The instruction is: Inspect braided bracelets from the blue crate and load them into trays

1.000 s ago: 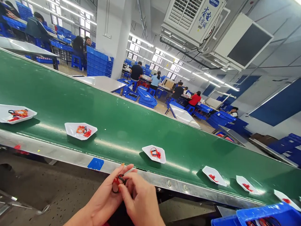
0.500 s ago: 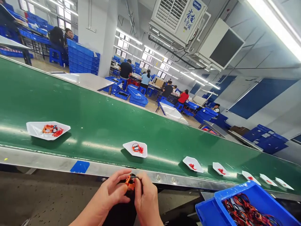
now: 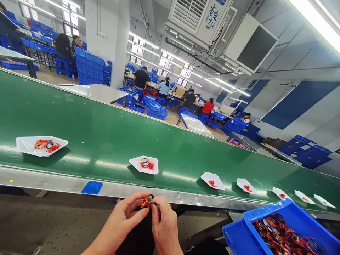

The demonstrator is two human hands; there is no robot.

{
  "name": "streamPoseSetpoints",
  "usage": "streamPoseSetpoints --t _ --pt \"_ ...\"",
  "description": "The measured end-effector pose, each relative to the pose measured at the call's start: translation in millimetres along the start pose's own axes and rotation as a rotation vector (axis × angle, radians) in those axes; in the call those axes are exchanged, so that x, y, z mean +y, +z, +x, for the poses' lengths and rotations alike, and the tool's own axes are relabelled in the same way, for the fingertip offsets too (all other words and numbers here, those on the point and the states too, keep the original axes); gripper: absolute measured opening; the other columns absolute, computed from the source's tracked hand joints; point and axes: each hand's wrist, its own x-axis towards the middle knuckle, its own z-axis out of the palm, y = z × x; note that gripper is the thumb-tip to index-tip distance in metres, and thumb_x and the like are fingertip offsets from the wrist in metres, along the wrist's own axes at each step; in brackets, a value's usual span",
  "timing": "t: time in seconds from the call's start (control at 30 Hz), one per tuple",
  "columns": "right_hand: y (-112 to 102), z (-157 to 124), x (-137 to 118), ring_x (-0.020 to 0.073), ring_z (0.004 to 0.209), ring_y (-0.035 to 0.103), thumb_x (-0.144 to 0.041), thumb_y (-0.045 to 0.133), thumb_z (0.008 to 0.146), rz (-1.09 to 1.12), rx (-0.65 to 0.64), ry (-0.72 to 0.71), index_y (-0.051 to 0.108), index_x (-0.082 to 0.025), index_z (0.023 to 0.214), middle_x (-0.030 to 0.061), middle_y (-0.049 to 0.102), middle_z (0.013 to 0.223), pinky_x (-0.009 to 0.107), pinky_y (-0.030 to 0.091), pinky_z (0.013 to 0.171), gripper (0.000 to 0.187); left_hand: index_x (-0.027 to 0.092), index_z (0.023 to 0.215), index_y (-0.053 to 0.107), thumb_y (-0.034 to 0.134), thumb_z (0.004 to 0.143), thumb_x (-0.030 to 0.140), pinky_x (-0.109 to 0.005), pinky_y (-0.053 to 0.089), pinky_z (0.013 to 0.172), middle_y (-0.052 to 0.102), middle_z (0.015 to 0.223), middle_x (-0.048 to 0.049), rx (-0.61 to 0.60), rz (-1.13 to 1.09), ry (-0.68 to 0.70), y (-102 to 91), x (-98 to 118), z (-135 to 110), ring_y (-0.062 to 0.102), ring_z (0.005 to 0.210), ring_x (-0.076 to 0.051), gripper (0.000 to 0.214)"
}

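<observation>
Left hand (image 3: 123,216) and right hand (image 3: 165,224) are pressed close together, thumbs and fingertips pinching an orange-red cord bundle with a black loop (image 3: 146,202). The bundle is held just below the steel belt edge (image 3: 53,179) of a green conveyor belt (image 3: 106,141). On the belt, nearest the hands, a white angular tray (image 3: 143,165) carries a black loop and a red-orange tuft. Further white angular trays (image 3: 212,181) lie rightward. Lower right, a blue plastic crate (image 3: 265,209) holds tangled red-and-black cords (image 3: 281,234).
</observation>
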Motion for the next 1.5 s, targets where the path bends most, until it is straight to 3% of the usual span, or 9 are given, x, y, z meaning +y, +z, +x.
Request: streamPoseSetpoints --t 0.1,0.23,0.37,0.5,1.0,1.17,1.27,1.4,1.5 --pt "2.2 0.1 0.6 0.0114 0.061 0.053 -0.031 0.042 0.091 0.281 0.025 0.214 0.058 -0.021 0.087 0.0017 0.056 0.074 0.022 0.042 0.055 0.019 0.024 0.102 0.069 0.072 0.071 0.024 -0.032 0.047 0.09 0.066 0.108 -0.0074 -0.017 0.036 0.022 0.9 0.3 -1.2 0.055 0.107 -0.026 0.031" --pt "1.0 2.8 1.2 0.0027 0.039 0.018 -0.043 0.051 0.085 1.162 0.029 0.728 0.049 -0.019 0.076 -0.0067 0.039 0.061 0.013 0.017 0.033 0.025 0.024 0.104 0.067 0.075 0.067 0.022 -0.031 0.053 0.074 0.064 0.106 -0.0094 -0.053 0.1 0.078 1.9 -0.4 -5.1 0.059 0.091 -0.024 0.038" --pt "-4.0 3.9 2.5 -0.0001 0.04 0.013 -0.032 0.072 0.071 1.671 -0.033 0.837 0.049 -0.017 0.074 -0.0092 0.033 0.06 0.009 0.013 0.031 0.028 0.023 0.099 0.068 0.074 0.067 0.023 -0.029 0.052 0.072 0.064 0.098 -0.0095 -0.053 0.166 0.097 1.5 -2.6 -4.3 0.058 0.083 -0.022 0.033" --pt "-6.4 1.1 4.9 -0.0007 0.039 0.015 -0.027 0.074 0.071 1.806 -0.052 0.826 0.052 -0.016 0.078 -0.0097 0.032 0.059 0.007 0.015 0.03 0.025 0.022 0.099 0.066 0.072 0.071 0.027 -0.028 0.05 0.072 0.064 0.086 -0.0074 -0.073 0.225 0.061 2.7 -6.7 -0.6 0.058 0.08 -0.021 0.029" --pt "4.8 -0.7 4.2 -0.0031 0.036 0.017 -0.021 0.07 0.073 1.913 -0.202 0.932 0.051 -0.011 0.07 -0.011 0.034 0.053 0.006 0.017 0.028 0.022 0.022 0.107 0.061 0.054 0.084 0.031 -0.031 0.048 0.077 0.063 0.088 -0.0049 -0.146 0.431 0.165 8.2 -12.2 6.5 0.059 0.081 -0.02 0.025" --pt "7.6 -2.6 0.8 -0.0026 0.037 0.014 -0.026 0.073 0.069 1.835 -0.198 0.967 0.049 -0.012 0.072 -0.0116 0.032 0.053 0.007 0.013 0.03 0.028 0.023 0.101 0.063 0.056 0.083 0.031 -0.028 0.048 0.074 0.062 0.085 -0.003 -0.137 0.449 0.178 9.5 -9.2 5.2 0.06 0.077 -0.018 0.021" --pt "-6.5 6.3 2.6 -0.0002 0.038 0.013 -0.037 0.069 0.07 1.585 -0.133 0.907 0.046 -0.016 0.074 -0.0107 0.033 0.055 0.01 0.011 0.032 0.032 0.024 0.099 0.062 0.058 0.081 0.036 -0.027 0.048 0.074 0.061 0.086 -0.0024 -0.096 0.44 0.164 7.3 -12.9 6.2 0.058 0.078 -0.018 0.022" --pt "-58.8 36.5 22.5 0.0057 0.04 0.022 -0.049 0.045 0.084 0.635 0.119 0.662 0.044 -0.02 0.075 -0.008 0.036 0.054 0.017 0.019 0.036 0.031 0.025 0.097 0.061 0.06 0.079 0.041 -0.025 0.045 0.071 0.058 0.08 -0.0005 -0.049 0.436 0.117 3.5 -19.6 8.6 0.055 0.075 -0.017 0.024" --pt "-104.2 61.3 46.2 0.0117 0.054 0.045 -0.041 0.036 0.089 -0.071 0.221 0.479 0.05 -0.019 0.072 -0.0009 0.051 0.062 0.023 0.035 0.052 0.031 0.025 0.092 0.061 0.058 0.08 0.044 -0.024 0.044 0.067 0.055 0.077 0.0001 -0.107 0.432 0.075 6.1 -21.5 8.3 0.053 0.072 -0.016 0.023"
